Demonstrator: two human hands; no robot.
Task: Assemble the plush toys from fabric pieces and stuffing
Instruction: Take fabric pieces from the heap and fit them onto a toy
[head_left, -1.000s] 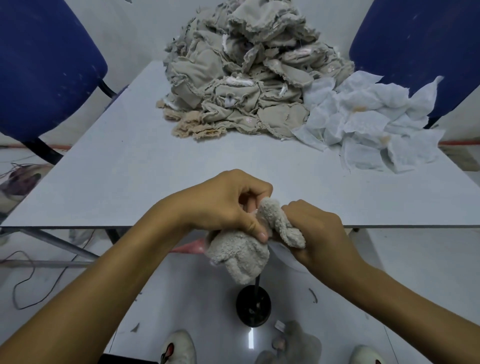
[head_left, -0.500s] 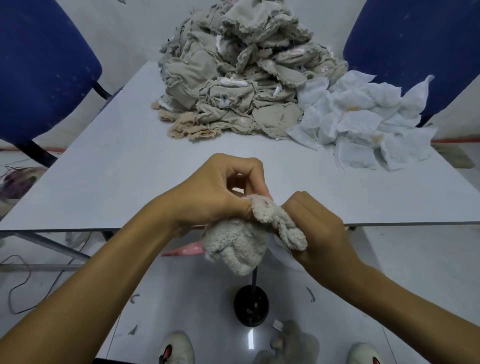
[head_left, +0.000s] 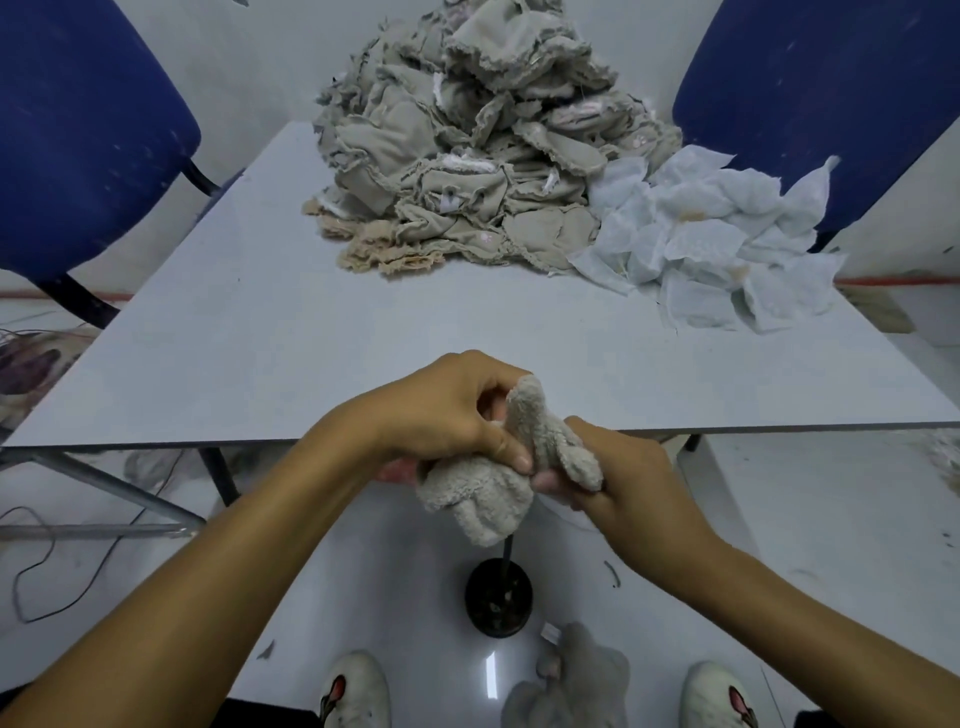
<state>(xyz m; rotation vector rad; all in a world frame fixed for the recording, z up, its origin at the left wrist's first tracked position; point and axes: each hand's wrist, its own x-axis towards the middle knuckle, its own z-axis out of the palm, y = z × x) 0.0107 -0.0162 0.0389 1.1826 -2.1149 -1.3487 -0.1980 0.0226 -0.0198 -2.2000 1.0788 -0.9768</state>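
Both hands worked a fuzzy plush skin just off the worktop's 6 o'clock edge: left hand pinching, right hand gripping. Turning looked underway; stuffing likely next, demanding an open seam.

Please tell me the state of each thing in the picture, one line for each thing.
Left hand: grips the plush toy.
Right hand: grips the plush toy.
Plush toy: held in the air, before the table edge.
Beige fabric pile: heaped on the table.
White fabric pieces: heaped beside it.
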